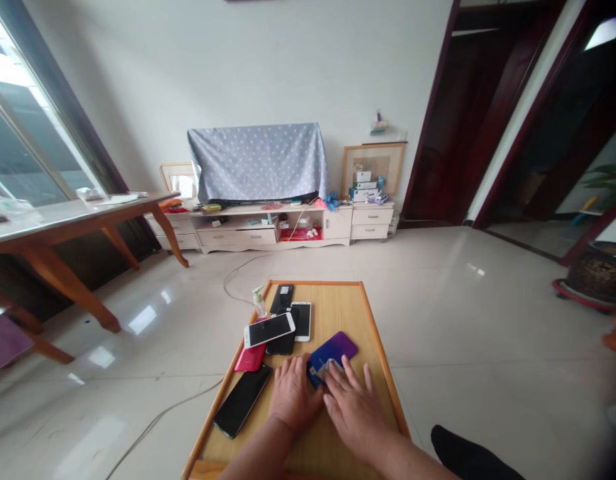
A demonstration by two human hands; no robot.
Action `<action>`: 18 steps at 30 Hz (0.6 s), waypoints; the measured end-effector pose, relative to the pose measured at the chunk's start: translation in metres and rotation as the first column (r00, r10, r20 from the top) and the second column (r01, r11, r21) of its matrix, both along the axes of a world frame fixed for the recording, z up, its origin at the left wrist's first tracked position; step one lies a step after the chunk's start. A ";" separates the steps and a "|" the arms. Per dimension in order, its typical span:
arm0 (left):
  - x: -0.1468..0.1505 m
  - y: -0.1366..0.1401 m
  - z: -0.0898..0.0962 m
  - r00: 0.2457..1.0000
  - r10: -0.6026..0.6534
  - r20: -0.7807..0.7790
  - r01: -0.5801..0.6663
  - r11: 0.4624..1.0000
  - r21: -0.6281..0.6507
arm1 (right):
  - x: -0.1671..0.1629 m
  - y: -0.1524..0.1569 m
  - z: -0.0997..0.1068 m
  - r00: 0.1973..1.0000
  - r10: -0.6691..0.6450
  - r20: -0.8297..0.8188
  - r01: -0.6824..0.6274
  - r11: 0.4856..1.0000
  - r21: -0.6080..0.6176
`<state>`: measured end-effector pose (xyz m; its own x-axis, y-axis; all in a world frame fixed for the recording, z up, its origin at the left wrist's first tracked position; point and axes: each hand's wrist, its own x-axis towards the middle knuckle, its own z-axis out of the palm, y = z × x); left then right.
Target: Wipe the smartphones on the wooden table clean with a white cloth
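Note:
A smartphone (339, 345) with a glossy blue-to-purple back lies face down and slanted on the small wooden table. My left hand (291, 395) is at its lower left corner, thumb and index finger on either side of that corner, steadying it. Under the fingertips of my right hand (357, 408) is a crumpled whitish wipe (330, 369), pressed on the phone's back; the ring and little fingers are spread. Left of my left hand lies a black phone (243, 400), screen up.
On the table (338, 300), a white phone (269, 330) overlaps several others, including a red one (250, 359). A pump bottle (259, 303) stands at the left edge. A cable (161, 415) crosses the floor. Farther off stands a TV cabinet (238, 237).

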<state>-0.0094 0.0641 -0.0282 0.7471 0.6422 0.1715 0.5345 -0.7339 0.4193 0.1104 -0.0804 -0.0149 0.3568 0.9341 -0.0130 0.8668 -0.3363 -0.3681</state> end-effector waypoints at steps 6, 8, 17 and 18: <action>0.000 -0.002 0.004 1.000 -0.006 -0.011 0.006 1.000 0.016 | 0.034 0.006 0.009 0.968 -0.243 0.063 0.248 0.965 -0.082; 0.000 -0.002 0.004 1.000 -0.001 -0.008 0.001 1.000 0.008 | 0.031 0.008 0.011 0.972 -0.228 0.061 0.232 0.970 -0.074; -0.001 -0.002 0.007 0.999 0.007 -0.031 -0.008 0.999 -0.032 | 0.016 0.018 0.010 0.999 -0.053 -0.013 0.053 0.999 0.012; -0.001 -0.003 0.008 1.000 0.013 -0.027 -0.014 1.000 -0.028 | 0.025 0.021 0.011 0.992 -0.123 0.009 0.123 0.992 -0.005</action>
